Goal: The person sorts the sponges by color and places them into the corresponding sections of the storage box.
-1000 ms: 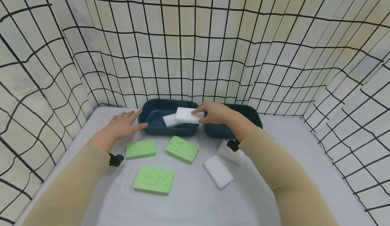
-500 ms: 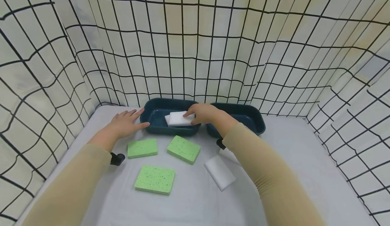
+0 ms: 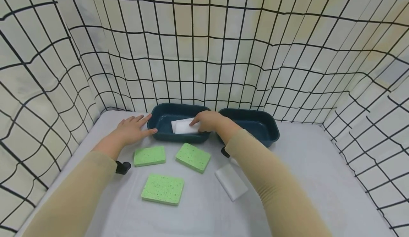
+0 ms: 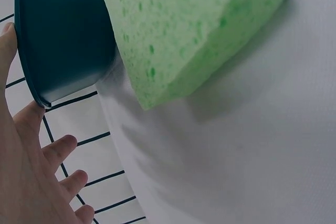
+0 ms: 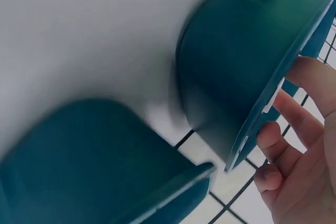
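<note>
while our right hand (image 3: 207,120) pinched the white sponge (image 3: 183,127) low inside the left bin (image 3: 159,121), our left hand (image 3: 132,129) lay flat, fingers straight, against its rim. we judged a snagged release might drag the sponge back over the edge.

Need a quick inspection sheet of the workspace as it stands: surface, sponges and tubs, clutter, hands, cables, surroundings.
Surface: pale grey table, smooth.
Job's things: white sponge in left tub; right tub looks empty; another white sponge and three green sponges on the table.
Clutter: nothing seen.
Hands: left hand flat on table, touching the left tub; right hand on the white sponge in it, grip unclear.
Cables: nothing seen.
Surroundings: grid-patterned cloth walls.
</note>
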`<state>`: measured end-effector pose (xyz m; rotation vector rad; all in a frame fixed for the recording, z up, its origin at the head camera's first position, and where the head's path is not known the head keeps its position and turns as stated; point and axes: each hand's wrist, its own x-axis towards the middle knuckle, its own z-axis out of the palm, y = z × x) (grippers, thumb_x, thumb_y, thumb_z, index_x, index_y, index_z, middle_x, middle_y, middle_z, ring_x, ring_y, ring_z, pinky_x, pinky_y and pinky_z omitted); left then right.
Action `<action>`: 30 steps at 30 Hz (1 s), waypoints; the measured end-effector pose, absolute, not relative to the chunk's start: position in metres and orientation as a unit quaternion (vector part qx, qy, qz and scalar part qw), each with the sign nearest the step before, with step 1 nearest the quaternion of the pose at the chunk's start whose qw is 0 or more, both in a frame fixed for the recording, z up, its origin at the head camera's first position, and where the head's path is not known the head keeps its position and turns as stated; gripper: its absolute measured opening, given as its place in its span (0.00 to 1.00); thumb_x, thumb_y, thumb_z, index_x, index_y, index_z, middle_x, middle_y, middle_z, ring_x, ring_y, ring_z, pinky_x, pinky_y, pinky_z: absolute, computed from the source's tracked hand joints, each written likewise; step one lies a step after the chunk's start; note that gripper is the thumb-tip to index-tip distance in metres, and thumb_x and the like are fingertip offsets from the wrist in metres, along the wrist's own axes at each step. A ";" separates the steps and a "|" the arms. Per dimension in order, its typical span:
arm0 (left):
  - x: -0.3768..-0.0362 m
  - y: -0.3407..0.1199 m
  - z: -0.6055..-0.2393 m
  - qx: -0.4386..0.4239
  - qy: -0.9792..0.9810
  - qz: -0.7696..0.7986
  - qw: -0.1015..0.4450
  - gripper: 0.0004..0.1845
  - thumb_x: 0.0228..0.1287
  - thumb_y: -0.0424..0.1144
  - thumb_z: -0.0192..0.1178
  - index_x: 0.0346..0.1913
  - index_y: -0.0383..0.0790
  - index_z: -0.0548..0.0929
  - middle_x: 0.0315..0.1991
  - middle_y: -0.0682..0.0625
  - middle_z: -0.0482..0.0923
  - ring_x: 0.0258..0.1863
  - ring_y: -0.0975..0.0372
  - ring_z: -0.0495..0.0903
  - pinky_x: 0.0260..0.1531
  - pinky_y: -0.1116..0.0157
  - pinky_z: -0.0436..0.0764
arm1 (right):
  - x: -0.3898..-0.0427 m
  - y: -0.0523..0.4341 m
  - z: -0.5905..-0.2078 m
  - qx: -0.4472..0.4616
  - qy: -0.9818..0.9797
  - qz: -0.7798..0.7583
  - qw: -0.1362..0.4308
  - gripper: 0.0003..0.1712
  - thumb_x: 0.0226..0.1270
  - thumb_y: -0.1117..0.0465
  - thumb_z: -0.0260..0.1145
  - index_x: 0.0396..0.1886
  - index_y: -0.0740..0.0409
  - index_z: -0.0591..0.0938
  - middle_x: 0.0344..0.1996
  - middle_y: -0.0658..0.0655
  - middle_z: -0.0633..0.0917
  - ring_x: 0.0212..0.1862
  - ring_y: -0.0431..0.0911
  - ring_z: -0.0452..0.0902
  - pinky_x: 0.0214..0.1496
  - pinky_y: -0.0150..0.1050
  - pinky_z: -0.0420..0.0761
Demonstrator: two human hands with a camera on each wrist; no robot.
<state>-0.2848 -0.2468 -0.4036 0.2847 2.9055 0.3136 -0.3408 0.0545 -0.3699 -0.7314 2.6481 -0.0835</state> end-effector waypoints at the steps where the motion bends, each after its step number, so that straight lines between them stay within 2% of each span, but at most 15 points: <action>1: -0.285 -0.247 -0.404 0.097 0.984 0.107 0.102 0.52 0.65 0.77 0.39 0.80 0.43 0.47 0.76 0.29 0.46 0.72 0.29 0.43 0.67 0.31 0.41 | -0.340 0.052 -0.371 -0.262 0.945 -0.031 0.196 0.25 0.70 0.57 0.65 0.64 0.31 0.79 0.69 0.47 0.73 0.72 0.47 0.63 0.72 0.51 0.64; 10: -0.282 -0.245 -0.403 0.100 0.984 0.107 0.101 0.52 0.66 0.76 0.40 0.80 0.43 0.47 0.76 0.29 0.46 0.73 0.30 0.44 0.67 0.30 0.41 | -0.339 0.037 -0.374 -0.302 0.933 -0.018 0.196 0.26 0.70 0.54 0.67 0.66 0.32 0.77 0.68 0.46 0.73 0.72 0.45 0.63 0.73 0.45 0.64; 20: -0.283 -0.244 -0.401 0.098 0.984 0.106 0.105 0.52 0.66 0.76 0.40 0.80 0.43 0.46 0.76 0.29 0.45 0.73 0.30 0.43 0.67 0.30 0.41 | -0.343 0.046 -0.371 -0.317 0.932 -0.042 0.173 0.29 0.66 0.49 0.71 0.66 0.35 0.78 0.68 0.48 0.72 0.69 0.45 0.66 0.70 0.47 0.67; 25: -0.283 -0.245 -0.402 0.099 0.984 0.106 0.102 0.51 0.66 0.75 0.40 0.80 0.43 0.46 0.76 0.29 0.46 0.72 0.29 0.43 0.67 0.30 0.41 | -0.343 0.054 -0.369 -0.316 0.933 -0.063 0.160 0.31 0.65 0.45 0.71 0.67 0.33 0.76 0.67 0.47 0.72 0.69 0.45 0.66 0.70 0.46 0.68; 30: -0.285 -0.246 -0.405 0.100 0.984 0.106 0.102 0.52 0.66 0.76 0.39 0.80 0.43 0.46 0.76 0.29 0.46 0.72 0.29 0.43 0.67 0.30 0.41 | -0.338 0.062 -0.365 -0.300 0.936 -0.104 0.155 0.31 0.64 0.44 0.71 0.67 0.31 0.76 0.67 0.47 0.72 0.69 0.46 0.66 0.69 0.49 0.68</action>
